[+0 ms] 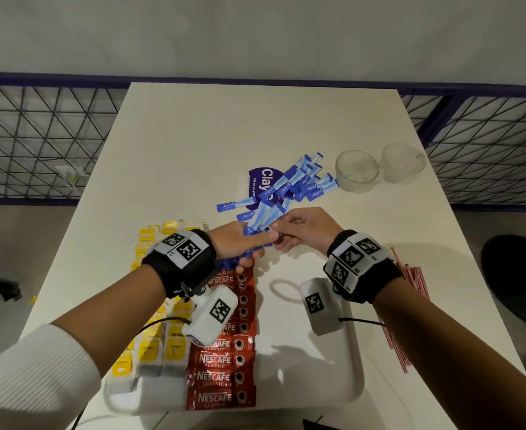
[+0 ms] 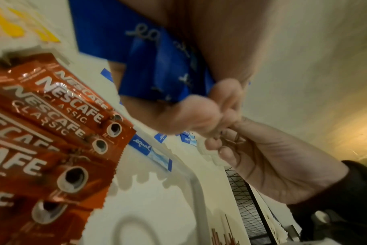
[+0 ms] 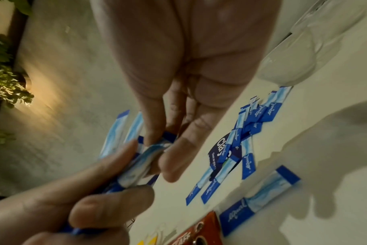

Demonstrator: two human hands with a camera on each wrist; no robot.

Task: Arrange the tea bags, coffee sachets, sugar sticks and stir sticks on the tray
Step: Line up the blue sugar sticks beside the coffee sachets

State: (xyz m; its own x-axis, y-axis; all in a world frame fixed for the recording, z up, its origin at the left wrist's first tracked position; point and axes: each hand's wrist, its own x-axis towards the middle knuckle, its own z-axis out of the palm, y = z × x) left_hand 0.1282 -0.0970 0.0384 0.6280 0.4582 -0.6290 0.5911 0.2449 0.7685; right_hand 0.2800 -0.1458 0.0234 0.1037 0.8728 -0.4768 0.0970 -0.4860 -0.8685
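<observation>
My left hand [image 1: 249, 246] grips a bundle of blue sugar sticks [image 1: 263, 217] above the far edge of the white tray [image 1: 305, 367]. My right hand [image 1: 282, 235] meets it from the right and pinches the bundle's pale ends [image 3: 143, 164] between thumb and fingers [image 3: 172, 159]. The left wrist view shows the bundle's dark blue ends [image 2: 157, 69] under my left fingers [image 2: 191, 116]. More sugar sticks [image 1: 299, 184] lie loose on the table beyond. Yellow tea bags [image 1: 150, 352] and red coffee sachets [image 1: 221, 358] lie in rows on the tray's left half. Red-and-white stir sticks [image 1: 410, 283] lie right of the tray.
Two clear glass cups [image 1: 356, 170] [image 1: 403, 161] stand at the far right of the white table [image 1: 193, 135]. A blue printed card [image 1: 265, 181] lies under the loose sugar sticks. A wire fence runs behind the table. A dark round stool [image 1: 516, 274] stands to the right.
</observation>
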